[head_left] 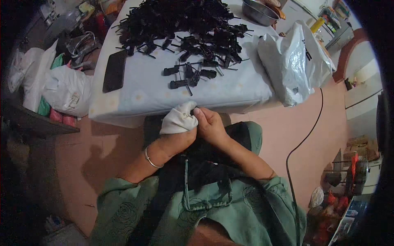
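My left hand (pixel 178 123) is wrapped in a white cloth glove and bent closed, with a metal bangle (pixel 150 159) on its wrist. Against its fingertips presses my bare right hand (pixel 209 123), thumb on top and fingers curled in. A small dark bit shows between the two hands, too hidden to name. Both hands meet over my lap, just off the table's near edge. Beyond them a few black plastic parts (pixel 189 76) with thin prongs lie loose on the white tablecloth (pixel 143 96).
A large heap of similar black parts (pixel 176 20) covers the table's far side. A dark phone (pixel 115 71) lies at the left, a white plastic bag (pixel 287 61) at the right, a metal bowl (pixel 258 14) behind. A black cable (pixel 289 158) runs down the right side.
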Demonstrator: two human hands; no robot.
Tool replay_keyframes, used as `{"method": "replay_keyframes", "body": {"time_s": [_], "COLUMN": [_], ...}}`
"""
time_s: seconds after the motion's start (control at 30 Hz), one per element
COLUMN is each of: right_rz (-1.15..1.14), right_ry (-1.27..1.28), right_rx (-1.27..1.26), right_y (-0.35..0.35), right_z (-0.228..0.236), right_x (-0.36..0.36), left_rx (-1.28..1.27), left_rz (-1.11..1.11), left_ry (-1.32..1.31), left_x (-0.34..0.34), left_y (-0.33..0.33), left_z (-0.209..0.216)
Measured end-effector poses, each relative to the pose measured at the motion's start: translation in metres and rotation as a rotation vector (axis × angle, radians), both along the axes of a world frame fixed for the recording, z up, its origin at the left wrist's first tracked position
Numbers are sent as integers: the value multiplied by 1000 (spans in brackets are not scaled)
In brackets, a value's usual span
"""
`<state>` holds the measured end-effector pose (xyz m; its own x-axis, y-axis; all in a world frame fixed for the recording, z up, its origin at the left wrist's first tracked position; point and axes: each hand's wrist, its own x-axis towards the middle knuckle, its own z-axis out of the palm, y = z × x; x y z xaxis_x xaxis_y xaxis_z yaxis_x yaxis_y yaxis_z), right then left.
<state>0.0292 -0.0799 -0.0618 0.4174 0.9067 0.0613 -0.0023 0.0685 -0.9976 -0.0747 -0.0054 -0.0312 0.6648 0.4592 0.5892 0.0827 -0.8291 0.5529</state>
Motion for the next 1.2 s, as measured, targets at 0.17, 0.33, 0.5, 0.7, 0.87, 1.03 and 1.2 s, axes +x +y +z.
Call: {"method": "replay_keyframes", "body": {"time_s": [0.17,0.33,0.5,0.7,0.87,1.03,1.2], "right_rz": [55,208,75,-59,145,180,70], "right_ry": [-128,-581,-701,-431,-570,-499,-289], "right_rx": [-53,-109,238,82,-35,-108,58], "right_y": [-7,-17,-14,-7,-14,-10,-1], "right_z": [11,27,37,36,39,31,8], "right_x": [19,34,37,19,22,16,3], "left_rx": [-485,-997,-887,-990,-953,-194,-355], "left_rz": [-72,-145,-186,-393,-171,-171,-118], "left_ry": [-76,-61,72,22,183,27,87], "left_x": [1,-8,-11,-11,-11,-3,-5], "left_y": [12,19,10,5,4,1,-1], "left_z": [-10,-3,2,9,7,-1,4]}}
